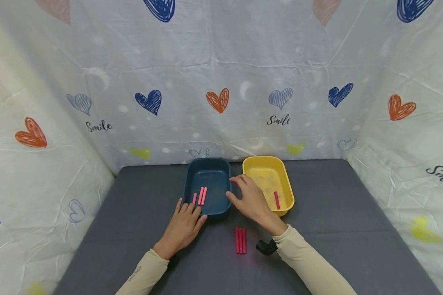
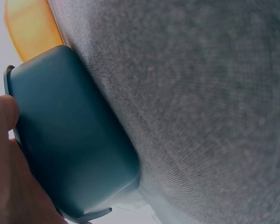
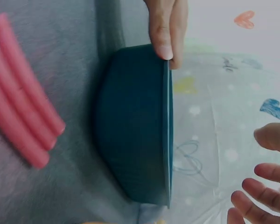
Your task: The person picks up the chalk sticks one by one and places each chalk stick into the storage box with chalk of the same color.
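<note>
My left hand [image 1: 182,226] pinches the near-left rim of a dark blue plastic bin [image 1: 212,174]; in the right wrist view its thumb lies outside that rim. Three light pink sticks [image 1: 203,196] lie inside the bin, near its left side. Over the bin's right rim hovers my right hand [image 1: 252,200], thumb and fingers spread with nothing between them. The right wrist view shows these fingers [image 3: 259,193] apart from the bin. To the right stands a yellow bin [image 1: 266,174], holding one dark pink stick [image 1: 277,200].
Three dark pink sticks [image 1: 240,240] lie side by side on the grey tabletop [image 1: 140,196], in front of the bins. A black device [image 1: 266,247] is on the right wrist. Behind the table hangs a white cloth [image 1: 184,123] printed with hearts.
</note>
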{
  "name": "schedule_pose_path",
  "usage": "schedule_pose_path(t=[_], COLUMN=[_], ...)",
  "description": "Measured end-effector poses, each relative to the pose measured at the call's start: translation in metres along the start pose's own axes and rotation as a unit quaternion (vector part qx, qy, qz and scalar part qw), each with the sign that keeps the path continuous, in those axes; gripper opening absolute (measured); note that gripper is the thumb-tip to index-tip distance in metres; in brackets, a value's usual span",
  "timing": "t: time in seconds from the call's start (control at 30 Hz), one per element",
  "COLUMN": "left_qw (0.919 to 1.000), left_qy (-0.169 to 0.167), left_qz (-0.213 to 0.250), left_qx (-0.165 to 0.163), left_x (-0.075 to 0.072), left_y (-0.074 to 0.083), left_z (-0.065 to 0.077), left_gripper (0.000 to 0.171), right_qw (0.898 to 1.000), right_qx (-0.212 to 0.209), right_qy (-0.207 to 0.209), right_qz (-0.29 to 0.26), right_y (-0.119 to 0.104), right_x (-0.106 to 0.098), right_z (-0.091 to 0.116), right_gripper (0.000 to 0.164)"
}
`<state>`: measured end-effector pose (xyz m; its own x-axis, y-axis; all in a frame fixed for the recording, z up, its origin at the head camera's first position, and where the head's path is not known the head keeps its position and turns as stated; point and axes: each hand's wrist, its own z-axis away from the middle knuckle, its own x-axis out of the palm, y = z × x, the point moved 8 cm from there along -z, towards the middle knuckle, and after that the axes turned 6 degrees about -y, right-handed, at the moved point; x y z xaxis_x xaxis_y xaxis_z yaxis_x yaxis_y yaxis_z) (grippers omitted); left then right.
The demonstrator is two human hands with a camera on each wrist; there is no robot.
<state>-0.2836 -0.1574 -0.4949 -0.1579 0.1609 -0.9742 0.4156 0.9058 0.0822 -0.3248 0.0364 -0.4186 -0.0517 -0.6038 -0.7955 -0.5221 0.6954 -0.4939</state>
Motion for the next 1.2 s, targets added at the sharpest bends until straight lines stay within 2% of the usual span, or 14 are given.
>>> schedule_pose_path(t=[0.43, 0.87, 1.2], left_qw=[1.0000, 1.0000, 0.9999], left_qy=[0.002, 0.006, 0.007], left_qz=[0.002, 0.001, 0.001], left_qx=[0.000, 0.004, 0.009], left_x=[0.002, 0.002, 0.003], left_y=[-0.001, -0.002, -0.001], left_z=[0.000, -0.001, -0.001], left_gripper=[0.027, 0.028, 0.028], right_qw=[0.997, 0.990, 0.979], right_qx=[-0.065, -0.106, -0.122], right_qy=[0.033, 0.038, 0.000], right_qz=[0.039, 0.089, 0.166], right_y=[0.016, 0.047, 0.066], right_x=[-0.020, -0.032, -0.030], right_z=[0.032, 0.061, 0.074], right_gripper=[0.031, 0.026, 0.022])
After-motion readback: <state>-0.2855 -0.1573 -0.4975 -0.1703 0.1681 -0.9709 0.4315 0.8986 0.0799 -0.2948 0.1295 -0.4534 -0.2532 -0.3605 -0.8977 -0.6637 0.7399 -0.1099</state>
